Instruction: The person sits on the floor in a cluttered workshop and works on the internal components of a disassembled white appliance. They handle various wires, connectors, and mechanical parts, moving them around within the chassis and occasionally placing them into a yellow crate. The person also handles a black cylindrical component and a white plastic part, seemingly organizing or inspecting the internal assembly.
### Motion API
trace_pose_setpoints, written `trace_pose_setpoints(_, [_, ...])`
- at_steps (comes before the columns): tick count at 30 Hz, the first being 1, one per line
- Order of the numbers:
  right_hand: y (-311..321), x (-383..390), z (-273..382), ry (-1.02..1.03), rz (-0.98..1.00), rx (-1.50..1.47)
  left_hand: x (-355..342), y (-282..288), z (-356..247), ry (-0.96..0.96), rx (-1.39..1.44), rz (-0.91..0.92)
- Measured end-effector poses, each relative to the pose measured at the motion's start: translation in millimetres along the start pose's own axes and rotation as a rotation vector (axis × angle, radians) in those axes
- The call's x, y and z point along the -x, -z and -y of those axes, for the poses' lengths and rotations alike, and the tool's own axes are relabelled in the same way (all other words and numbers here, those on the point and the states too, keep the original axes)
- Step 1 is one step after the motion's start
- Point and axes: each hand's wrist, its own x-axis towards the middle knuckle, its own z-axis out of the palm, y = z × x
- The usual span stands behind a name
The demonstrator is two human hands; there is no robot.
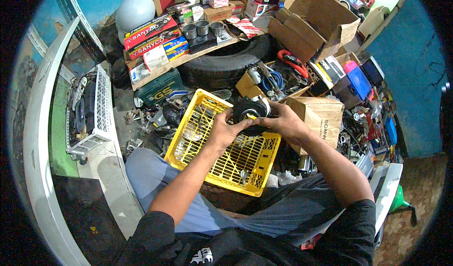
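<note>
Both my hands hold a black round part above a yellow plastic crate. The part has a pale piece at its upper right and a small yellow piece near its middle; its exact kind I cannot make out. My left hand grips the left side, its thumb laid across the front. From the right, my right hand closes on it, thumb and fingers at the yellow piece. The two thumb tips nearly meet. Low in the latticed crate lies a small metal piece.
A sealed cardboard box stands just right of my right hand. Beyond the crate are a black tyre, a board with boxes and metal cylinders, and an open carton. Loose parts litter the floor at left.
</note>
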Motion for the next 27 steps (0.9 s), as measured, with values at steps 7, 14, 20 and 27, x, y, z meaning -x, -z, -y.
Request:
trace_pose_setpoints(7, [-11.5, -17.9, 16.0, 0.178, 0.013, 0.113, 8.1, 15.0, -17.1, -0.173, 0.092, -0.025])
trace_pose_setpoints(14, [-77.0, -44.0, 69.2, 0.256, 0.185, -0.085, 34.6, 80.5, -30.1, -0.279, -0.062, -0.298])
trace_pose_setpoints(20, [-152.1, -78.3, 80.2, 0.289, 0.368, -0.084, 98.8, 133.9, -71.5, -0.249, -0.245, -0.484])
trace_pose_setpoints(27, [-277.0, -148.5, 108.8, 0.506, 0.304, -0.089, 164.0, 237.0, -147.7, -0.223, -0.222, -0.702])
